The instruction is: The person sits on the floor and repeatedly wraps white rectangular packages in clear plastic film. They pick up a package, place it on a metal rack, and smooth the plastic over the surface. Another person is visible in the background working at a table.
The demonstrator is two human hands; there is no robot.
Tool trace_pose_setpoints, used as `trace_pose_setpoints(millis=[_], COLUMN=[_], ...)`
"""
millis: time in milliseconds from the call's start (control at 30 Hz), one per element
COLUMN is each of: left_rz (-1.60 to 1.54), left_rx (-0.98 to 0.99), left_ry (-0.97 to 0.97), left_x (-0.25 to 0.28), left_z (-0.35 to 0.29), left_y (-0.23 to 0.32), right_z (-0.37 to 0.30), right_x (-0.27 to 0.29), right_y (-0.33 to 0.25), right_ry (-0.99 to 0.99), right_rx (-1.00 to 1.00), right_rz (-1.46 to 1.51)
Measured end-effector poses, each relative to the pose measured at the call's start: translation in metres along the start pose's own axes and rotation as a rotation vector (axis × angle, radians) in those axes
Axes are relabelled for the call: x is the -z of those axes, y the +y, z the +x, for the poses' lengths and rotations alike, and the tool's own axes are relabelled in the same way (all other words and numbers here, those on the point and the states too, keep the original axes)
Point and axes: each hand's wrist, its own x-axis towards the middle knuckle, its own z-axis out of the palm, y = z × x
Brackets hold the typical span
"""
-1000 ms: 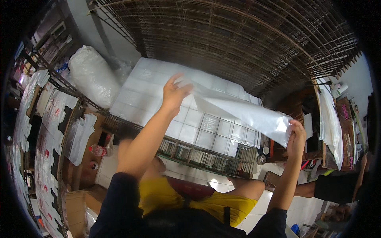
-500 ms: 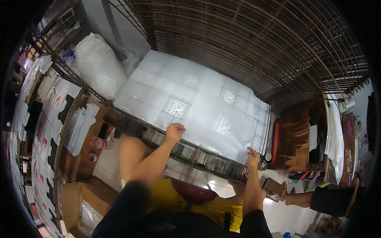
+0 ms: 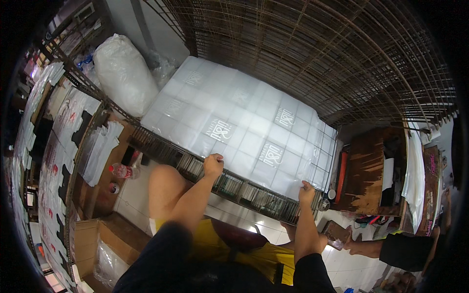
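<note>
A translucent plastic sheet [image 3: 244,126] with white printed emblems is spread over a wire rack [image 3: 328,153], whose grid lines show through it. At the middle of the sheet's near edge is my left hand [image 3: 213,165], its fingers closed in a pinch on the plastic. My right hand [image 3: 307,192] pinches the near right corner, with the thumb and forefinger pressed together. Between the two hands the sheet lies nearly flat. Below the near edge, the slotted front of the rack stack [image 3: 242,193] shows.
Raised wire racks [image 3: 303,49] slope up behind the sheet. At left are a stuffed white sack [image 3: 126,73], stacked printed sheets [image 3: 56,161], a plastic bottle [image 3: 124,171] and a cardboard box [image 3: 105,244]. A wooden cabinet [image 3: 364,173] stands right, near another person's leg [image 3: 366,248].
The plastic sheet now lies flatter, and the grid beneath shows more clearly. One near emblem has shifted slightly left. My right hand has moved a little to the left.
</note>
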Motion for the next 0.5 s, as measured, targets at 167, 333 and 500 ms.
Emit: trace_pose_setpoints(millis=[167, 333, 500], left_rz=[0.012, -0.002, -0.02], left_rx=[0.024, 0.021, -0.01], left_ry=[0.005, -0.003, 0.044], left_x=[0.003, 0.0, -0.008], left_z=[-0.002, 0.0, 0.004], left_y=[0.007, 0.002, -0.013], right_z=[0.002, 0.0, 0.003], right_x=[0.0, 0.001, -0.001], right_y=[-0.002, -0.006, -0.004], right_ry=[-0.003, 0.002, 0.0], right_rx=[-0.021, -0.023, 0.007], right_rz=[-0.067, -0.088, -0.075])
